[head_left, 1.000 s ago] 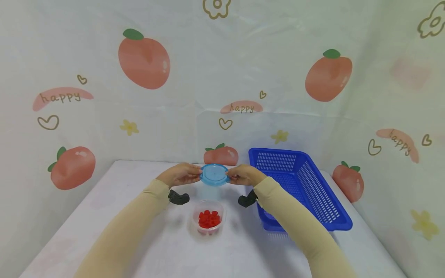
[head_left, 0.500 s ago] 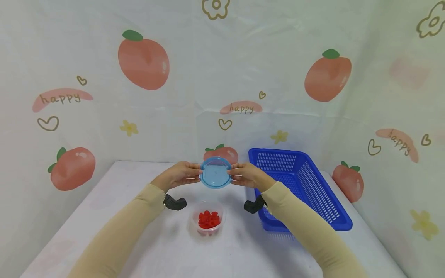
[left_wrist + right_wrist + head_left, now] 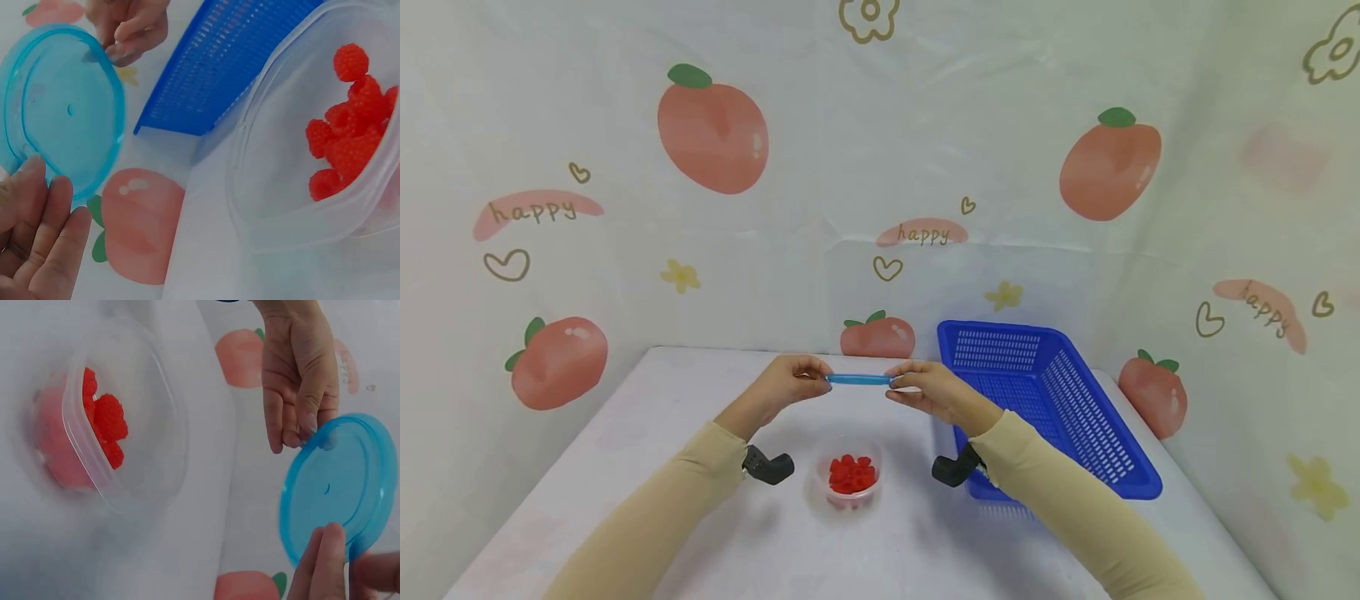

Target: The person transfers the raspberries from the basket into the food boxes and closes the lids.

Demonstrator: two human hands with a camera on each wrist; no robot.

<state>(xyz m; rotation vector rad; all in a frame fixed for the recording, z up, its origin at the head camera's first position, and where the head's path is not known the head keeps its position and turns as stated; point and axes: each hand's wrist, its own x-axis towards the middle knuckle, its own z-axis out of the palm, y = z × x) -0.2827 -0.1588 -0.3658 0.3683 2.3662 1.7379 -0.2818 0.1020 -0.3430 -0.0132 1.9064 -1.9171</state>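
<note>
A translucent blue round lid (image 3: 859, 379) is held between both hands above the far part of the table, edge-on in the head view. My left hand (image 3: 791, 385) pinches its left edge. On the opposite edge, my right hand (image 3: 936, 387) pinches it between thumb and fingers. Both wrist views show the lid's flat face, (image 3: 72, 112) with a small mark at its middle. Nearer than the hands, a clear plastic container (image 3: 848, 497) stands uncovered on the table, apart from the lid. Several red raspberries (image 3: 350, 125) lie inside it.
A large blue perforated basket (image 3: 1138, 467) stands to the right, partly behind my right forearm. The white table (image 3: 647, 417) ends at a patterned wall cloth (image 3: 760, 275). Dark wrist devices are strapped below both hands.
The lid was tipped up with its face toward the head camera half a second ago; now it lies level, edge-on. Both wrists have dropped slightly nearer. The container and basket have stayed put.
</note>
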